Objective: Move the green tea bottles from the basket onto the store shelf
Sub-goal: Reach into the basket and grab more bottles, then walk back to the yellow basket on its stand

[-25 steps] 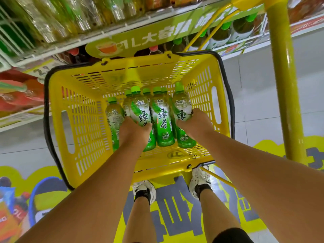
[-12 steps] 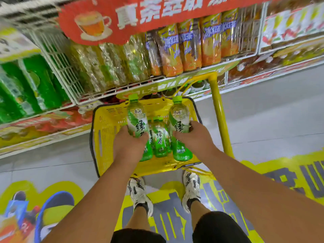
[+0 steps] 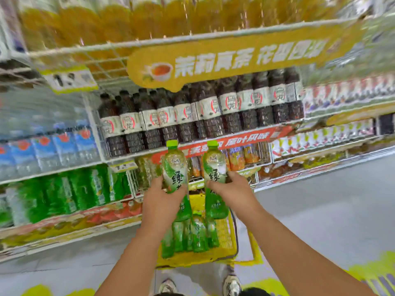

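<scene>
Two green tea bottles are lifted, one in each hand: the left hand (image 3: 163, 201) has its fingers curled around the left bottle (image 3: 175, 167), and the right hand (image 3: 232, 193) grips the right bottle (image 3: 214, 167). Both are upright above the yellow basket (image 3: 226, 233), in front of the store shelf (image 3: 128, 155). About four more bottles (image 3: 197, 236) stand in the basket, blurred. The floor (image 3: 320, 210) is grey. Each bottle has a green cap and a green-white label.

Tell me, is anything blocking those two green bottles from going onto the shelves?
Nothing visible stands between them. The left hand and right hand hold the green tea bottles raised over the yellow basket, with open air up to the shelves.
</scene>
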A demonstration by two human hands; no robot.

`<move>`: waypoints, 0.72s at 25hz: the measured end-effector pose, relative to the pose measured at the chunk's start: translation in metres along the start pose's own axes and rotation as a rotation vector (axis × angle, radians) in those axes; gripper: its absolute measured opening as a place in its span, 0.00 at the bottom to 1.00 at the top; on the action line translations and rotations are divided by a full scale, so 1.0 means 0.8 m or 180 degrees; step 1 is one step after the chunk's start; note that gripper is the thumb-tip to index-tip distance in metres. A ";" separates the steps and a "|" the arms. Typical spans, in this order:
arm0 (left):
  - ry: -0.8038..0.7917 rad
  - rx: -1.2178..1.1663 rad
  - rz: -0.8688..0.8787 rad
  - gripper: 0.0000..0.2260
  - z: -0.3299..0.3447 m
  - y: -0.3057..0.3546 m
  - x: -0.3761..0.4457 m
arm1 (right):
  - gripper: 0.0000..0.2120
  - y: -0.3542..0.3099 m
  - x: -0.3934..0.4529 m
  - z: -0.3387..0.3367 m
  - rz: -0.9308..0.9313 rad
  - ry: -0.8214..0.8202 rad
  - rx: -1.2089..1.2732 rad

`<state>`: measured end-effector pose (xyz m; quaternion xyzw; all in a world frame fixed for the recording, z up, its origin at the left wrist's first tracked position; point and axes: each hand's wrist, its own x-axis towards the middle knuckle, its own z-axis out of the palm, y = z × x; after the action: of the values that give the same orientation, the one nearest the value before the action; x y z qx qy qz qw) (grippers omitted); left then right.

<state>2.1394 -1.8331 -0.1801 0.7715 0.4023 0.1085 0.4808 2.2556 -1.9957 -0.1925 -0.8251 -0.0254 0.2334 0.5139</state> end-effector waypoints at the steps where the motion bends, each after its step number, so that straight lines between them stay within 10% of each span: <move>1: 0.0034 -0.0043 0.0070 0.12 -0.013 0.019 0.000 | 0.14 -0.025 -0.006 -0.007 -0.0113 -0.0008 -0.0003; 6: 0.0227 -0.0184 0.0361 0.21 -0.081 0.114 0.010 | 0.13 -0.143 -0.032 -0.035 -0.0659 -0.0052 0.0046; 12: 0.0415 -0.0316 0.0825 0.10 -0.163 0.207 0.021 | 0.42 -0.265 -0.053 -0.054 -0.1156 -0.0071 0.0072; 18: 0.0453 -0.0382 0.1219 0.12 -0.231 0.274 0.047 | 0.15 -0.356 -0.069 -0.061 -0.1524 0.0110 0.0179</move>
<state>2.1746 -1.7316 0.0883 0.7942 0.2740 0.2759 0.4669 2.2828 -1.9178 0.0897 -0.7847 -0.2050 0.0913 0.5778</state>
